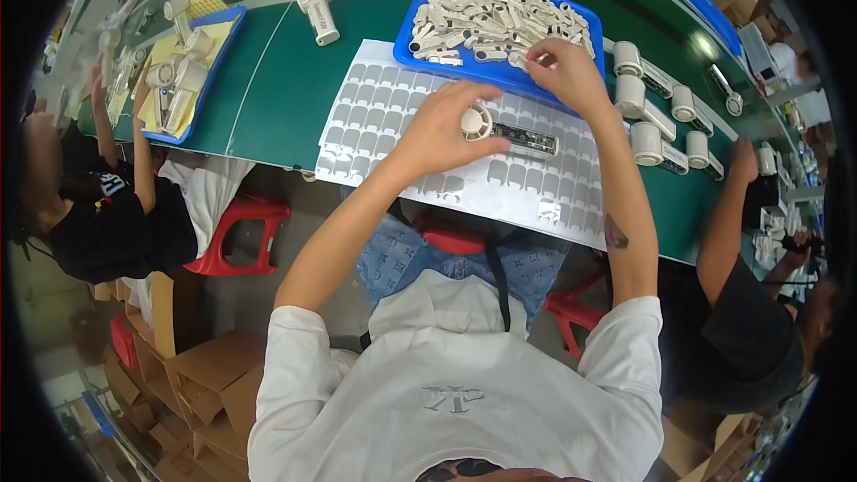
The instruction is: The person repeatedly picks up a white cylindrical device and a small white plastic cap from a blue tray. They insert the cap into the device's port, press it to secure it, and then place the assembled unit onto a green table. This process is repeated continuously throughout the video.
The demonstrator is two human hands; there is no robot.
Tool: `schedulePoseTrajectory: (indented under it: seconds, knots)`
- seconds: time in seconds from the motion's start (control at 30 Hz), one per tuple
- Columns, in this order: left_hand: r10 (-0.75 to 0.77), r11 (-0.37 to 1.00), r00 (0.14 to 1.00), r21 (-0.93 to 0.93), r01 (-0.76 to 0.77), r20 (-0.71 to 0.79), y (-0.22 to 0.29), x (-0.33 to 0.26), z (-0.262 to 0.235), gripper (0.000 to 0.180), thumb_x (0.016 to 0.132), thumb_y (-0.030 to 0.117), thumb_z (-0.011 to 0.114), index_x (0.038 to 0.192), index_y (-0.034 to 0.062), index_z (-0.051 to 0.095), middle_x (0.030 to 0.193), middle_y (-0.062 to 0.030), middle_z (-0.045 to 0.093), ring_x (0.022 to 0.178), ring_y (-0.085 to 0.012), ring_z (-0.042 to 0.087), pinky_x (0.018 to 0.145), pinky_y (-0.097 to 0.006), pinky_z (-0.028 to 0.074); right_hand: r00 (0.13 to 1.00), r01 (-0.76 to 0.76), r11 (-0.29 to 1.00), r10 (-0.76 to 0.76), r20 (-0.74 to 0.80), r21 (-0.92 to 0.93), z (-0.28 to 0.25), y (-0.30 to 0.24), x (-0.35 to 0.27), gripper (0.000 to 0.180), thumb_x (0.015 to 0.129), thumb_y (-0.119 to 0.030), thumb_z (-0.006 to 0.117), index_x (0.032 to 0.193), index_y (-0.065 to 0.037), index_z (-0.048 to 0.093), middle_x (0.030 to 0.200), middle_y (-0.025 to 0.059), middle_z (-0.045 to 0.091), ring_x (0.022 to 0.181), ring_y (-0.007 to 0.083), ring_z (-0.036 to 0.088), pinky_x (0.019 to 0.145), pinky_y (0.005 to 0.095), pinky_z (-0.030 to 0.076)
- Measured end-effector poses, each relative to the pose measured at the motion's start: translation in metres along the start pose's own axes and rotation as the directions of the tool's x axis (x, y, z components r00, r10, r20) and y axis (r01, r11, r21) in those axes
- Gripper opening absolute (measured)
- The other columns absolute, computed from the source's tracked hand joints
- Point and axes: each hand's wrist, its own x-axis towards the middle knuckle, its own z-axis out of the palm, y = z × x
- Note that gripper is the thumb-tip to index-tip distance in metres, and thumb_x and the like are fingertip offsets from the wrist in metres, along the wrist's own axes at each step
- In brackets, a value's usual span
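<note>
My left hand (444,129) curves its thumb and fingers around the round white head of a small handheld fan (476,123). The fan lies over a white sheet (375,138) printed with rows of grey label shapes. Its handle points right, and a dark circuit board shows along the open side. My right hand (564,74) is at the near right part of a blue tray (403,52), fingertips drawn together among small white plastic parts (500,18). Whether a part is between those fingertips is hard to make out.
Several white fans (644,141) lie on the green table to the right, and another fan (318,13) lies at the back left. Co-workers sit on both sides; the left one reaches to a blue tray (207,80) with yellow paper. Red stools (245,232) and cardboard boxes (210,375) stand below.
</note>
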Motion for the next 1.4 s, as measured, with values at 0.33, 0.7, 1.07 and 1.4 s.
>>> schedulePoseTrajectory:
  seconds: [0.33,0.7,1.07,1.4]
  knots:
    - [0.123,0.959,0.984,-0.24,-0.152,-0.132,0.037,0.019,-0.016,0.018,0.08,0.009,0.074,0.097,0.0032,0.075,0.091,-0.0086,0.072,0.077,-0.0162,0.065,0.068,-0.027,0.051,0.989,-0.15,0.513,0.084,0.124,0.845,-0.014,-0.053,-0.081,0.018,0.089,-0.015,0.068,0.099,-0.001,0.065,0.088,0.0058,0.067,0.07,0.0109,0.064,0.064,0.0233,0.053]
    - [0.171,0.985,0.982,-0.003,-0.171,0.079,0.001,0.01,-0.021,0.054,0.064,0.021,0.086,0.113,0.0078,0.066,0.111,-0.0095,0.066,0.104,-0.0278,0.06,0.09,-0.037,0.048,0.963,0.192,0.971,-0.158,-0.22,0.143,0.021,-0.045,-0.099,0.02,0.082,-0.008,0.071,0.101,-0.003,0.07,0.092,0.0097,0.064,0.078,0.0232,0.062,0.07,0.0312,0.05]
    - [0.182,0.983,0.982,0.017,-0.182,0.044,-0.017,0.006,0.006,0.038,0.067,0.009,0.08,0.103,0.0093,0.066,0.099,-0.0048,0.066,0.096,-0.0262,0.06,0.086,-0.037,0.049,0.987,-0.015,0.964,0.057,-0.151,0.266,0.028,-0.052,-0.096,0.019,0.079,-0.008,0.073,0.096,-0.001,0.072,0.086,0.0075,0.061,0.073,0.02,0.061,0.067,0.0307,0.049]
    - [0.222,0.97,0.974,0.095,-0.225,0.045,-0.019,-0.002,0.007,0.035,0.071,0.013,0.079,0.104,0.0086,0.067,0.104,-0.005,0.066,0.101,-0.028,0.059,0.087,-0.038,0.049,0.978,0.093,0.987,-0.115,-0.173,-0.132,0.03,-0.065,-0.097,0.013,0.081,-0.012,0.072,0.091,-0.005,0.073,0.077,0.0082,0.059,0.071,0.0259,0.06,0.062,0.0373,0.048]
